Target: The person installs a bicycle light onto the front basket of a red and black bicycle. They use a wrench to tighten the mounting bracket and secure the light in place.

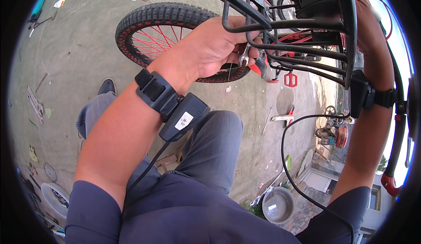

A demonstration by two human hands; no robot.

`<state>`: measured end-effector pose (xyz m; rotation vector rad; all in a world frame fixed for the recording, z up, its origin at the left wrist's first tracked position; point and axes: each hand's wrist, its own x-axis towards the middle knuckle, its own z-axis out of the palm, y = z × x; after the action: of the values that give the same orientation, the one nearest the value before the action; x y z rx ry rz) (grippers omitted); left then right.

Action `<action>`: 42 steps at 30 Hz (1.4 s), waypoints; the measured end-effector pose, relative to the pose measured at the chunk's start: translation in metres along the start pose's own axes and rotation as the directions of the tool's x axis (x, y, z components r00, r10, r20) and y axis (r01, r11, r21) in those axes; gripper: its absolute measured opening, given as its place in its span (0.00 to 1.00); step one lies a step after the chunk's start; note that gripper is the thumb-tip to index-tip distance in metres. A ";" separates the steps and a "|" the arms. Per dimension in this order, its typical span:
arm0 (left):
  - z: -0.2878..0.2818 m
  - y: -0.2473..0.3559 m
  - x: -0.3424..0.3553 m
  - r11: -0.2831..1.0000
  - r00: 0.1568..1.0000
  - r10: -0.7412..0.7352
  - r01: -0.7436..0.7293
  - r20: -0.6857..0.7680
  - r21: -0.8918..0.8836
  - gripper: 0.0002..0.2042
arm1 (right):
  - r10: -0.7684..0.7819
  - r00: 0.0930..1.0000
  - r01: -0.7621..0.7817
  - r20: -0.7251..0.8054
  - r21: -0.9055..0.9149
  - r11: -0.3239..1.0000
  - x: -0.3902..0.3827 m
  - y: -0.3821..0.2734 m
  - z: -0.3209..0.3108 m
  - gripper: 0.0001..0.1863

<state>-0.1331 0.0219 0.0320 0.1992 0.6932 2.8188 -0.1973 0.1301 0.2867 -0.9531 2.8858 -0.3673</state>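
Materials and finishes: the tubular rack point(307, 25), black-coated metal, smooth with a soft gloss; the spanner point(244, 59), bare bright metal, polished and reflective; the tyre point(171, 11), matt black rubber, rough with raised tread blocks; the spokes point(163, 33), thin, red-finished and smooth; the pedal point(290, 79), red, its exact material too small to tell; the wrist strap point(151, 90), dull black woven cloth; the sensor box point(184, 117), smooth black plastic with a low sheen, bearing a white paper-like label point(183, 121); the cable point(153, 163), smooth, black, plastic-sheathed; the trousers point(219, 143), matt, faded grey-blue woven cloth; the shirt point(197, 213), dark matt cloth, softly creased; the ground point(250, 112), matt, dusty and slightly rough
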 end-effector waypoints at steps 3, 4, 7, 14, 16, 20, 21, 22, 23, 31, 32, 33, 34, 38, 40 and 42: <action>-0.005 0.005 -0.006 1.000 0.999 0.008 -0.007 -0.049 0.006 0.10 | -0.044 0.998 0.043 0.035 0.032 0.999 0.010 0.004 0.007 0.18; -0.007 0.007 -0.007 1.000 0.998 0.009 -0.009 -0.058 0.004 0.10 | -0.057 0.997 0.054 0.044 0.049 0.997 0.011 0.006 0.009 0.18; -0.007 0.007 -0.008 1.000 0.999 0.010 -0.010 -0.053 0.000 0.10 | -0.044 0.994 0.030 0.102 0.130 0.991 0.009 0.003 0.006 0.18; -0.001 0.014 -0.011 0.999 0.996 -0.019 0.021 -0.082 0.027 0.09 | -0.048 0.994 0.031 0.103 0.160 0.987 0.010 0.004 0.005 0.18; -0.001 0.015 -0.010 0.999 0.998 -0.035 0.034 -0.048 -0.018 0.09 | -0.042 0.994 0.029 0.097 0.126 0.992 0.012 0.006 0.002 0.18; -0.010 0.017 -0.008 0.995 0.998 -0.042 0.045 0.042 -0.084 0.08 | 0.014 0.986 -0.031 0.165 0.102 0.994 0.014 -0.001 -0.004 0.18; -0.013 0.016 -0.007 0.995 0.997 -0.043 0.048 0.057 -0.091 0.08 | 0.016 0.979 -0.050 0.202 0.164 0.985 0.015 -0.004 -0.007 0.18; -0.013 0.016 -0.006 0.994 0.997 -0.045 0.052 0.068 -0.100 0.08 | 0.020 0.971 -0.075 0.238 0.223 0.972 0.016 -0.007 -0.012 0.19; -0.013 0.016 -0.005 0.992 0.996 -0.047 0.056 0.079 -0.109 0.08 | 0.018 0.973 -0.077 0.232 0.246 0.966 0.015 -0.006 -0.011 0.20; -0.020 0.014 -0.005 0.986 0.993 -0.026 0.044 0.115 -0.162 0.10 | -0.164 0.941 0.062 0.297 0.327 0.943 0.014 0.013 -0.003 0.29; -0.021 0.014 -0.005 0.986 0.994 -0.028 0.045 0.109 -0.163 0.10 | -0.196 0.928 0.092 0.318 0.314 0.945 0.016 0.013 0.000 0.30; -0.022 0.014 -0.006 0.986 0.995 -0.028 0.044 0.100 -0.163 0.10 | -0.074 0.950 -0.033 0.303 0.333 0.942 0.015 0.007 -0.003 0.34; -0.019 0.013 -0.004 0.984 0.994 -0.029 0.048 0.110 -0.169 0.09 | -0.075 0.942 -0.038 0.326 0.329 0.944 0.013 0.004 -0.010 0.34; -0.014 0.011 -0.001 0.983 0.990 -0.031 0.054 0.135 -0.174 0.09 | -0.003 0.967 -0.042 0.253 0.171 0.984 0.010 0.003 -0.018 0.33; -0.014 0.012 -0.002 0.988 0.993 -0.030 0.046 0.111 -0.147 0.08 | -0.002 0.989 -0.005 0.147 0.049 0.999 0.009 0.000 -0.005 0.32; -0.015 0.015 -0.007 0.995 0.998 -0.024 0.029 0.051 -0.098 0.10 | -0.059 0.994 0.063 0.095 -0.039 0.997 0.014 0.001 0.008 0.29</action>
<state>-0.1316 0.0006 0.0256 0.2406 0.5400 2.8041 -0.2075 0.1208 0.2788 -1.0378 2.7958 -0.2601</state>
